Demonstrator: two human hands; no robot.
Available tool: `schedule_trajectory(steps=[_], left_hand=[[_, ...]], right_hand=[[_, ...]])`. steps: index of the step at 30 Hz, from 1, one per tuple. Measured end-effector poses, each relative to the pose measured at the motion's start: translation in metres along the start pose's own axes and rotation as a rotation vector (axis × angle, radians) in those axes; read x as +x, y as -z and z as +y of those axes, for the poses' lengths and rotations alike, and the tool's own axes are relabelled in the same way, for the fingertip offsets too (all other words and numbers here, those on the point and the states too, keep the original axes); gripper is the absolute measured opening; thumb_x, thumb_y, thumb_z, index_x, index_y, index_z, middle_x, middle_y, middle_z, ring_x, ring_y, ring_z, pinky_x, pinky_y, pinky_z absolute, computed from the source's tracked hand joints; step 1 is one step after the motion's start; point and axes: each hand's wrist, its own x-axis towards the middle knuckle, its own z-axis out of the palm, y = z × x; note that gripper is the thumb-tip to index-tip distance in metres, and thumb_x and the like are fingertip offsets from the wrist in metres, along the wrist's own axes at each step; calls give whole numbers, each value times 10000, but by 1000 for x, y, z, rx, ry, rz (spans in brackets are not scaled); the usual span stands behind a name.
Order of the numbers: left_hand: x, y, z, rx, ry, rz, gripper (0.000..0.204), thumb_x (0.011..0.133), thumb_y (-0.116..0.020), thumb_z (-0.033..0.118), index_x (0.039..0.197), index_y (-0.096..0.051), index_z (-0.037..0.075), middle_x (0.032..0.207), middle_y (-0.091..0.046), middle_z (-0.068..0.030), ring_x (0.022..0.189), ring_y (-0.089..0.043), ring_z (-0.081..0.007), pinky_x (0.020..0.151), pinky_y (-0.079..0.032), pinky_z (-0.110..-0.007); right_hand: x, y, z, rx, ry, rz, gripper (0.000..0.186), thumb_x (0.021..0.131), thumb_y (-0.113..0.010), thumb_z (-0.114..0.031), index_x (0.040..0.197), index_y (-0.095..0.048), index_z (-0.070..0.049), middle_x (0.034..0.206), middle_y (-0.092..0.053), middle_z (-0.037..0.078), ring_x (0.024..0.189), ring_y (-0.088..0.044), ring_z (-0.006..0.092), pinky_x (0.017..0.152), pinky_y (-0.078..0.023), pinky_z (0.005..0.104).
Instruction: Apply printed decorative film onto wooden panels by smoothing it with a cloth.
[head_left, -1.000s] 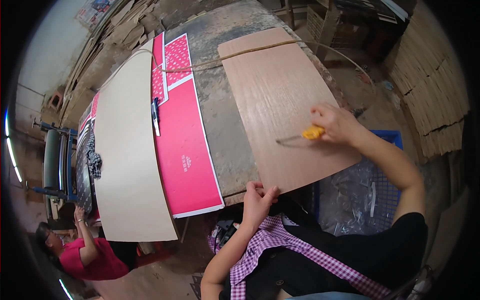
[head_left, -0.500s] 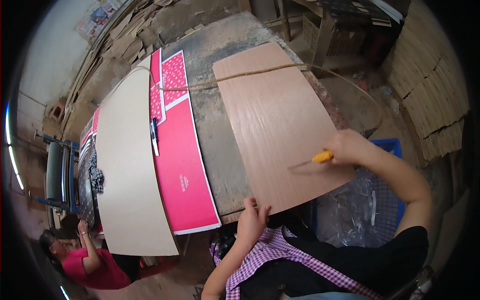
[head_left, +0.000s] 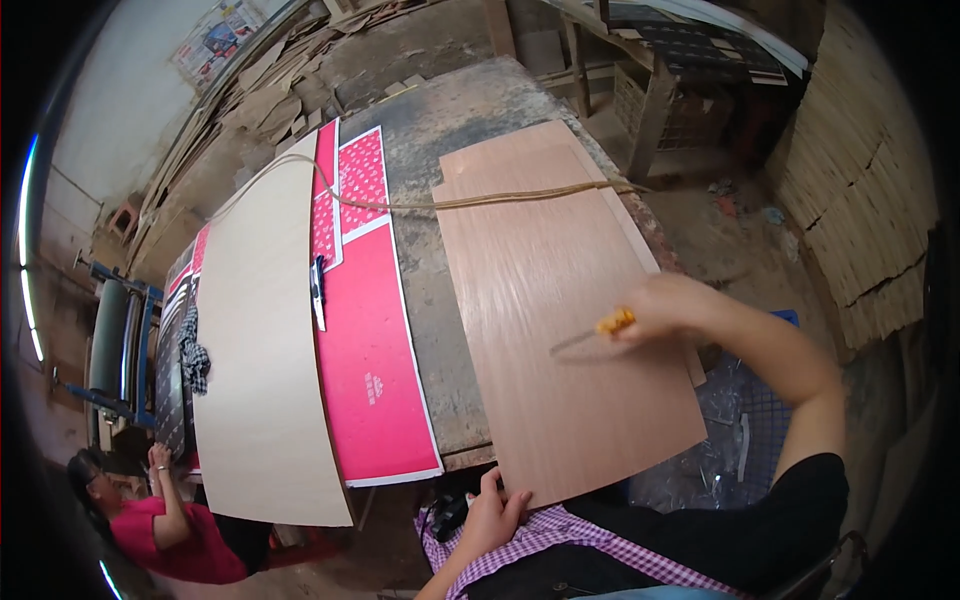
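Note:
A thin reddish-brown wood veneer sheet (head_left: 570,300) lies on the worktable and juts over its near edge. Another veneer sheet (head_left: 545,137) shows beneath it along the far and right edges. At the near left corner, my left hand (head_left: 492,518) pinches the top sheet between thumb and fingers. Over the right half of the sheet, my right hand (head_left: 660,312) is closed around a yellow-handled knife (head_left: 616,321). Its thin blade points left and is blurred, so contact with the veneer cannot be told. A cord (head_left: 520,197) crosses the far part of the sheets.
Pink printed sheets (head_left: 385,400) and a large pale board (head_left: 255,380) cover the table's left. A blue-and-white cutter (head_left: 318,290) lies between them. At far left, a co-worker (head_left: 175,525) stands near a roller machine (head_left: 110,340). A blue crate (head_left: 765,400) stands at right.
The top veneer sheet has slid toward me, baring more of the sheet beneath. My left hand came nearer with its corner, and the knife in my right hand shifted left. The view tilted slightly.

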Motion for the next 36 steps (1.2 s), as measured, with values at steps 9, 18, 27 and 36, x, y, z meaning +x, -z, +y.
schedule_trajectory(steps=[9,18,27,36], left_hand=[[-12,-6,-27,-164,48,33,467,901,-576,192,1237,-340,-31,698,-655,-112,621,-641,-169,578,-475,-283],[-6,-13,-37,-197,58,191,423,854,-648,239,1134,-469,-23,820,-664,-145,691,-638,-178,610,-493,-294],[4,-12,-41,-134,14,167,418,836,-664,271,1100,-506,-11,879,-658,-179,769,-652,-247,674,-509,-335],[-3,-8,-31,-112,-23,229,532,834,-642,206,1292,-428,42,922,-658,-208,831,-661,-316,698,-512,-362]], right_hand=[[77,46,101,-139,-370,572,376,753,-649,-416,835,-695,-52,810,-667,166,779,-655,312,685,-527,420],[77,13,-37,-61,150,20,436,771,-628,-468,894,-688,-53,859,-666,171,812,-636,332,730,-502,429],[182,39,31,23,-165,675,423,783,-608,-452,818,-690,-40,815,-663,187,759,-651,328,690,-515,431],[104,65,109,-63,-455,415,433,729,-656,-428,772,-678,3,722,-658,177,697,-661,307,677,-536,399]])
